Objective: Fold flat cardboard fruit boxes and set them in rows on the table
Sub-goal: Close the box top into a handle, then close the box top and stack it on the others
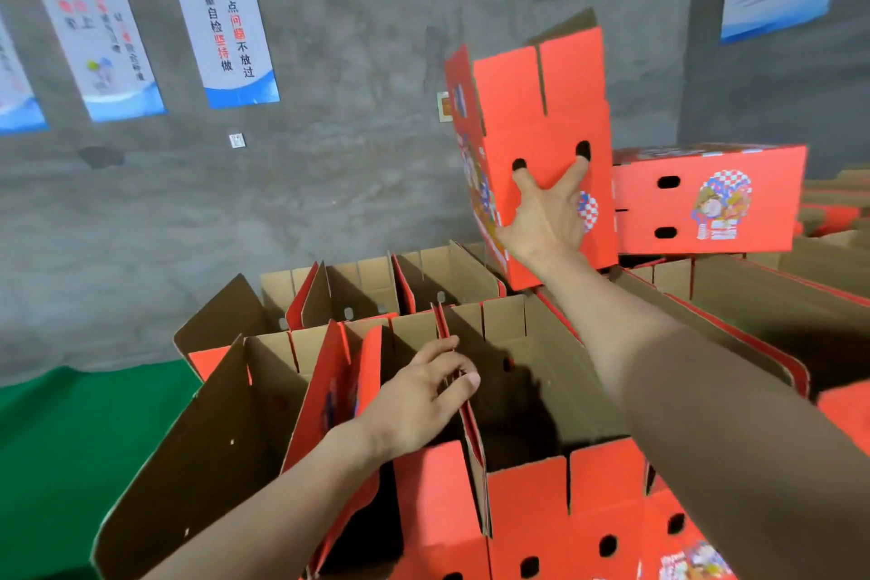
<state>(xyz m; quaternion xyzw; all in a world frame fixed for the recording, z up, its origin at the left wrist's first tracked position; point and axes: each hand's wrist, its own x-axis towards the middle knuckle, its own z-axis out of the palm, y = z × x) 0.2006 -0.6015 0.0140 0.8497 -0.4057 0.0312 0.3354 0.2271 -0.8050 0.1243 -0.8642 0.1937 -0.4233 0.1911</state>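
Head view shows the right hand point(546, 221) raised above and behind the nearest open box point(503, 318), carrying a red fruit box point(565, 122) that is already folded into shape. Two spread fingers point(569, 172) are pushed into the two oval holes of its end wall, and the palm lies flat on the same wall below them. So the grip is a hook through the holes; where the thumb sits I cannot tell. The red fruit box is in the air, a little tilted. Its long axis runs away from the hand toward the grey wall point(358, 165), and its loose top flaps point up. The left hand point(423, 396) is much closer to the person, at the left side of the nearest open box, where it pinches an upright flap point(442, 320) between thumb and fingers. Behind the nearest open box, to the right, another red box point(706, 198) lies on its side. I judge that the carried box must go down into the row behind the nearest open box. The right hand would then have to lower it away from the body with the flaps upward. The left hand is nearer to that row, but it is occupied.
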